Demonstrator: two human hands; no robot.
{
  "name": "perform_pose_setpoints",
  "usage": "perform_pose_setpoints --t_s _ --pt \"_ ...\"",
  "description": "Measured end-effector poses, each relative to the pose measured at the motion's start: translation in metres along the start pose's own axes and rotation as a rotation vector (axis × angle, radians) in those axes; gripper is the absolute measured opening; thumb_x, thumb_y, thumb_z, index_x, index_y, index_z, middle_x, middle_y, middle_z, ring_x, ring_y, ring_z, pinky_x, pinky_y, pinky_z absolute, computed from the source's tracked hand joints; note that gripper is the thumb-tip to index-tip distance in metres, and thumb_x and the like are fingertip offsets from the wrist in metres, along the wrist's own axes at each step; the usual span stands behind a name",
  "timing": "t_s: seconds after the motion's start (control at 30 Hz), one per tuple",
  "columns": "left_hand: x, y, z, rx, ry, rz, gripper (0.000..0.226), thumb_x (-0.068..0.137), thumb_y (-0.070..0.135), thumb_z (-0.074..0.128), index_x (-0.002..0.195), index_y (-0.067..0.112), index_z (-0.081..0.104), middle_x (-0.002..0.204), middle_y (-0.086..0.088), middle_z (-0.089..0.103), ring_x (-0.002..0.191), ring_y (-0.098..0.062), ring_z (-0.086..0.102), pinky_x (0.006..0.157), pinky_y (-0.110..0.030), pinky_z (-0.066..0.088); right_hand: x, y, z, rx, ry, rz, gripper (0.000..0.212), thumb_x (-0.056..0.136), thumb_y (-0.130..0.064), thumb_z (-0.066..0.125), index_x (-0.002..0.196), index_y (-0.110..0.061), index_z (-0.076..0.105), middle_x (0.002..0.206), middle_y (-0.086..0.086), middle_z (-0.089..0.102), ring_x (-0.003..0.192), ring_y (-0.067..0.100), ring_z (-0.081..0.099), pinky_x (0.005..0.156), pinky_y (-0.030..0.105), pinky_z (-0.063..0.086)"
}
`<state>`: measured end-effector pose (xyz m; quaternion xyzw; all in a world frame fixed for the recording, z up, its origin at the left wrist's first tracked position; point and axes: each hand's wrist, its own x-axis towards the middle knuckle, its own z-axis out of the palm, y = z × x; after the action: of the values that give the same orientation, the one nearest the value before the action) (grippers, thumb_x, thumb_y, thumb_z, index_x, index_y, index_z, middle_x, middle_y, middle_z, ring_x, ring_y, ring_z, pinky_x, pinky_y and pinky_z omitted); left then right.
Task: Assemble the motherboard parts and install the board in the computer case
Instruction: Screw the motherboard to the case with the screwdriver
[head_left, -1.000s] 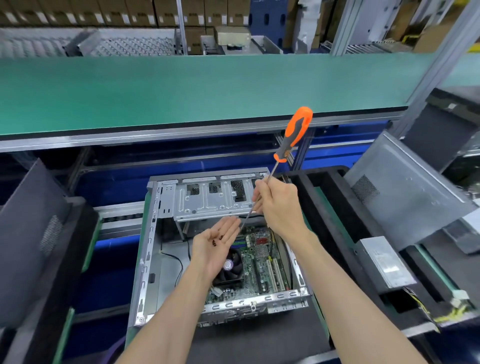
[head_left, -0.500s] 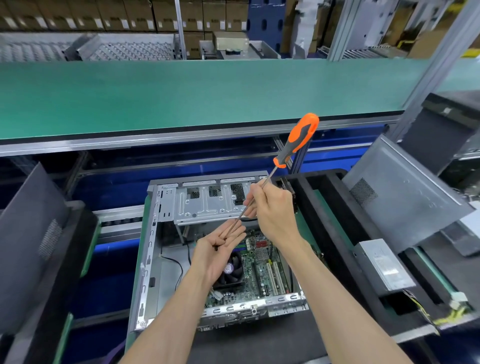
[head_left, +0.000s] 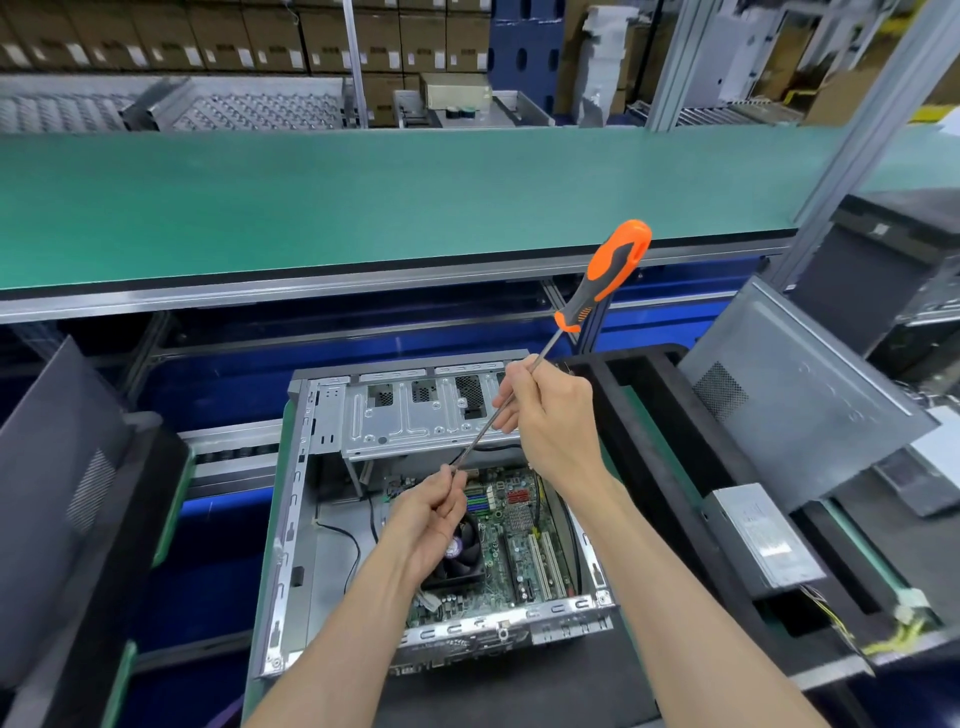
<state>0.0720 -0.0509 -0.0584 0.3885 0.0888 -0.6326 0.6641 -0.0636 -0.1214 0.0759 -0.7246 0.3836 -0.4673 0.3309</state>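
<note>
A: Where's the motherboard (head_left: 514, 535)?

B: Inside the open case (head_left: 291, 519), one board. The right hand (head_left: 550, 421) grips the single screwdriver (head_left: 597, 291) by its thin, stiff shaft above the case; the left hand (head_left: 431, 514) pinches its tip.

A: Handling?

B: The board looks fragile; I'd hold it by the edges.

No legible text anywhere. Power supply (head_left: 763, 540) carries a pale label with print too small to read. Cardboard boxes (head_left: 332, 36) on the far shelves bear white stickers, blurred. Fan (head_left: 460, 545) on the motherboard (head_left: 519, 525) has a round purple sticker, unreadable. Board markings too fine to make out.
</note>
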Motion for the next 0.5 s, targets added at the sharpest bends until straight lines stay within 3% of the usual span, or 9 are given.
perform_pose_setpoints --t_s 0.07,0.2,0.5 --pt "0.0 0.001 -0.002 -0.024 -0.006 0.002 0.017 0.088 -0.003 0.062 0.104 -0.006 0.064 0.087 -0.017 0.075 0.077 -0.015 0.075 0.061 -0.022 0.059 0.0 -0.001 0.0 -0.001 0.001 -0.004 0.036 0.105 -0.013 0.045 0.074 -0.005 0.062 0.061 0.004 0.065 0.051 0.014 0.065 0.056 0.041 0.057" --pt "-0.005 0.002 0.0 -0.04 -0.039 0.002 0.038 0.074 -0.001 0.068 0.112 -0.004 0.063 0.085 -0.013 0.074 0.075 -0.014 0.073 0.064 -0.022 0.059 0.001 -0.001 0.0 0.003 0.005 -0.009 0.035 0.105 -0.013 0.045 0.075 -0.006 0.062 0.064 0.002 0.066 0.052 0.013 0.066 0.054 0.038 0.057" --pt "-0.012 0.004 0.005 -0.12 -0.046 -0.024 0.037 0.072 0.003 0.071 0.109 0.004 0.066 0.082 -0.007 0.073 0.075 -0.012 0.073 0.064 -0.022 0.059 0.002 -0.003 0.001 0.046 0.002 -0.013 0.035 0.104 -0.012 0.045 0.074 -0.006 0.062 0.064 0.002 0.066 0.051 0.013 0.066 0.052 0.027 0.054"
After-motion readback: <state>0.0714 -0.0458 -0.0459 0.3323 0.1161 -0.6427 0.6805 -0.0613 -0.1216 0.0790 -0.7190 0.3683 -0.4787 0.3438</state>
